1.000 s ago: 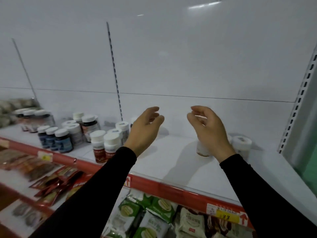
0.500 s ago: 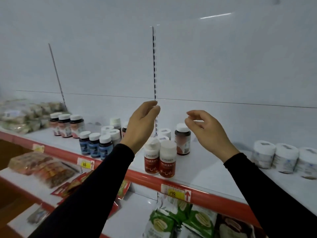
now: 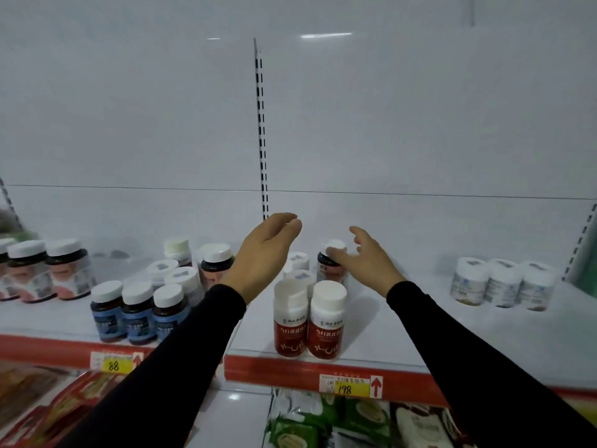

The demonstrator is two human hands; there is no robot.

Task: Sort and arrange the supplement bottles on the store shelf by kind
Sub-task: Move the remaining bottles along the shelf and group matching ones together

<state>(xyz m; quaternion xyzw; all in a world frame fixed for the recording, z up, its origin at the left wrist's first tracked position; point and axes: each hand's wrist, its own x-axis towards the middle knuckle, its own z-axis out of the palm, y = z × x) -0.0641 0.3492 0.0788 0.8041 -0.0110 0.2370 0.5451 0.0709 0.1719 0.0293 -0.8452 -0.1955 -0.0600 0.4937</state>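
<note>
Dark-glass, white-capped bottle (image 3: pixel 330 260) behind the red-labelled pair (image 3: pixel 308 321) on the shelf (image 3: pixel 403 337) is my pick target: right hand (image 3: pixel 366 260) spread, fingertips at its cap, gripping nothing; left hand (image 3: pixel 263 253) relaxed, empty; next, close around it and lift clear.
</note>
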